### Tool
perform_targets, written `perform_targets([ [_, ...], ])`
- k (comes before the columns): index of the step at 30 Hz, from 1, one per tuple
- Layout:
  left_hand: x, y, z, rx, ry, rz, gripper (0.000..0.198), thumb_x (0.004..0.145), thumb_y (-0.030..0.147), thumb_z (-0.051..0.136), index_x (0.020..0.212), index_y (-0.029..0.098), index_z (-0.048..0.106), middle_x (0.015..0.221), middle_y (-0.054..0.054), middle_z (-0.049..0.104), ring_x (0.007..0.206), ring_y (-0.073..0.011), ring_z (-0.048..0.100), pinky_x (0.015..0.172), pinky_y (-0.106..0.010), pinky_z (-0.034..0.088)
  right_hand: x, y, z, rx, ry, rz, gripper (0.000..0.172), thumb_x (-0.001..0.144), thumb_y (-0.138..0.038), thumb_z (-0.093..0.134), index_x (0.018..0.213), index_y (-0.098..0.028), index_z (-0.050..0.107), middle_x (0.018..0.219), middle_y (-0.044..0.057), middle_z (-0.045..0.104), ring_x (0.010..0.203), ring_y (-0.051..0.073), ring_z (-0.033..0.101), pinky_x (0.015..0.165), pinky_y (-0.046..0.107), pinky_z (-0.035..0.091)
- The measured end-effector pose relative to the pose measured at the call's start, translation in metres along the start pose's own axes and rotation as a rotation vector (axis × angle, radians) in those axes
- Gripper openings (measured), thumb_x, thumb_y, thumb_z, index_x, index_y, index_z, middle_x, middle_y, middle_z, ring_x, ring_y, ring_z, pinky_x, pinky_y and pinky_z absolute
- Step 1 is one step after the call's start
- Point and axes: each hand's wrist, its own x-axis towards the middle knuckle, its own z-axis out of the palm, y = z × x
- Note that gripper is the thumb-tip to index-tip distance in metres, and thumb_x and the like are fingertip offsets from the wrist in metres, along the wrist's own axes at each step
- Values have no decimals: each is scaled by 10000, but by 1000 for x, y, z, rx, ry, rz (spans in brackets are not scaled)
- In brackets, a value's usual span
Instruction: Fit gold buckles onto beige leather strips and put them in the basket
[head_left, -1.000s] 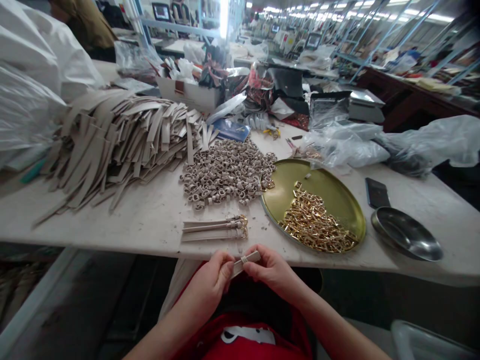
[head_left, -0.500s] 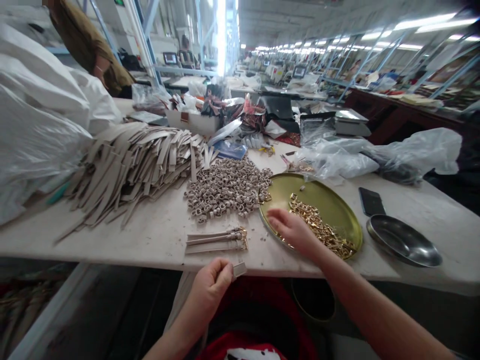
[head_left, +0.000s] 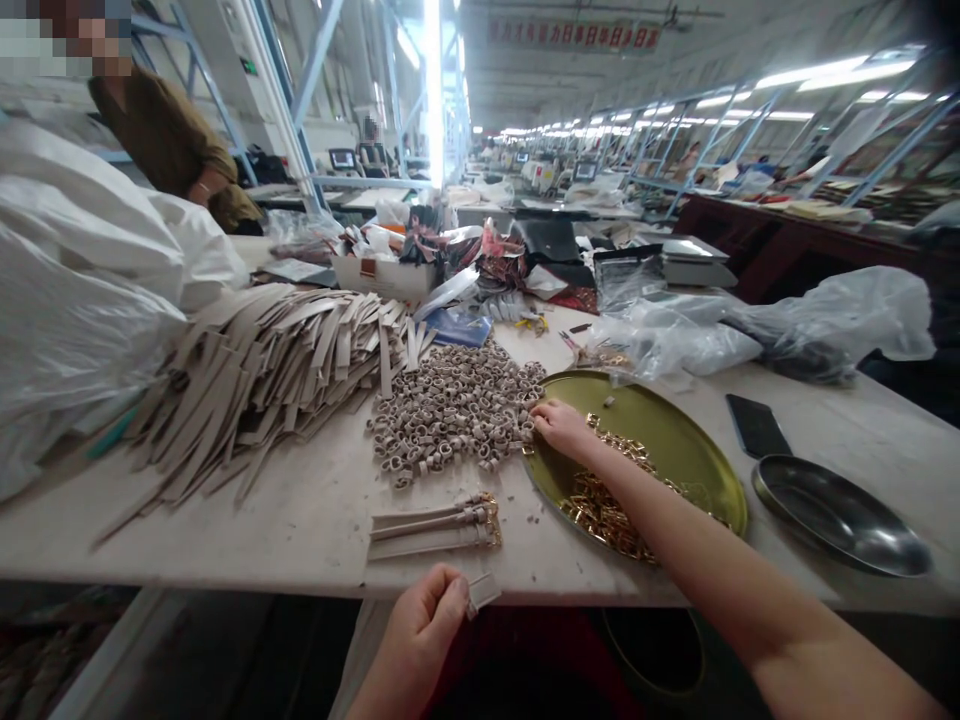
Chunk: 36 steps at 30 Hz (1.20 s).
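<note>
My left hand (head_left: pixel 429 625) is closed on a grey strap (head_left: pixel 484 592) at the table's front edge, the strap's end poking out past the thumb. Over the left rim of the green-gold tray (head_left: pixel 675 430), my right hand (head_left: pixel 559 425) has its fingertips pressed together at the right edge of a heap of small grey loops (head_left: pixel 450 410); anything between them is too small to make out. Gold buckles (head_left: pixel 611 510) lie in the tray. A few straps with gold buckles (head_left: pixel 435 527) rest side by side before the heap.
Many long grey strips (head_left: pixel 277 360) are piled at the left beside a white plastic bag (head_left: pixel 82 270). On the right are a phone (head_left: pixel 757 425), a metal bowl (head_left: pixel 840 515) and clear plastic bags (head_left: pixel 675 335). A person (head_left: pixel 169 140) stands at the far left.
My right hand has moved from over the tray to the edge of the loop heap. My left hand still holds the strap. The view has tilted upward.
</note>
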Motion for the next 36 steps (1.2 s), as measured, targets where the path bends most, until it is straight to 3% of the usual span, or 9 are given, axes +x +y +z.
perform_targets([
  [7, -6, 2, 2, -26, -55, -37, 465, 726, 619, 477, 648, 160, 473, 590, 25, 394, 560, -107, 335, 525, -213, 294, -49, -2, -11, 37, -31, -131, 254, 862, -200, 426, 963, -183, 659, 977, 46, 651, 912, 146, 581, 835, 214, 395],
  [11, -4, 2, 0, -41, -52, -56, 492, 718, 647, 472, 674, 157, 484, 597, 24, 398, 572, -111, 344, 539, -218, 295, -9, 21, -17, 28, 78, 34, 329, 885, -126, 355, 1138, -73, 558, 1158, 158, 581, 1069, 201, 525, 924, 303, 373],
  [14, -1, 4, -1, -58, -18, -63, 485, 718, 643, 483, 680, 160, 485, 592, 33, 378, 561, -104, 321, 529, -217, 275, 33, 29, -14, 36, 86, 98, 262, 904, -220, 437, 1109, -113, 560, 1153, 132, 575, 1045, 210, 540, 908, 382, 404],
  [19, 1, 3, -3, -86, -13, -73, 515, 702, 670, 485, 687, 156, 499, 582, 38, 371, 546, -97, 303, 518, -216, 254, 44, 4, -3, 74, 39, 45, 229, 895, -283, 453, 960, -148, 626, 988, 80, 631, 905, 176, 582, 812, 328, 440],
  [23, -3, 3, 1, -131, -25, -106, 523, 681, 675, 509, 675, 152, 491, 589, 34, 385, 548, -96, 318, 518, -213, 264, -1, -14, -10, 123, -13, -92, 268, 860, -271, 430, 934, -190, 674, 959, 60, 665, 902, 161, 592, 806, 239, 414],
  [26, -9, 6, 5, -140, -31, -90, 498, 694, 649, 518, 673, 151, 500, 582, 31, 399, 545, -97, 331, 516, -211, 276, -54, 12, -27, 159, 8, -106, 368, 874, -356, 389, 1129, -199, 602, 1143, 66, 625, 1055, 182, 554, 901, 264, 394],
  [30, -16, 7, 8, -137, -56, -65, 474, 717, 618, 525, 680, 145, 509, 559, 42, 382, 517, -82, 296, 489, -200, 242, -132, 91, -35, 172, 192, 204, 547, 889, -490, 266, 1254, -150, 490, 1261, 140, 545, 1150, 255, 507, 944, 392, 394],
  [32, -19, 5, 9, -123, -96, -76, 466, 727, 610, 521, 688, 146, 507, 562, 42, 382, 518, -82, 295, 484, -199, 240, -162, 118, -26, 117, 183, 322, 658, 849, -584, 263, 1248, -111, 485, 1263, 178, 533, 1164, 283, 495, 959, 419, 386],
  [36, -22, 4, 12, -64, -152, -55, 423, 768, 567, 500, 718, 147, 524, 615, 20, 435, 550, -94, 341, 502, -199, 274, -179, 116, -3, 84, 191, 373, 736, 798, -668, 308, 1211, -93, 510, 1274, 196, 516, 1202, 303, 448, 1000, 442, 332],
])
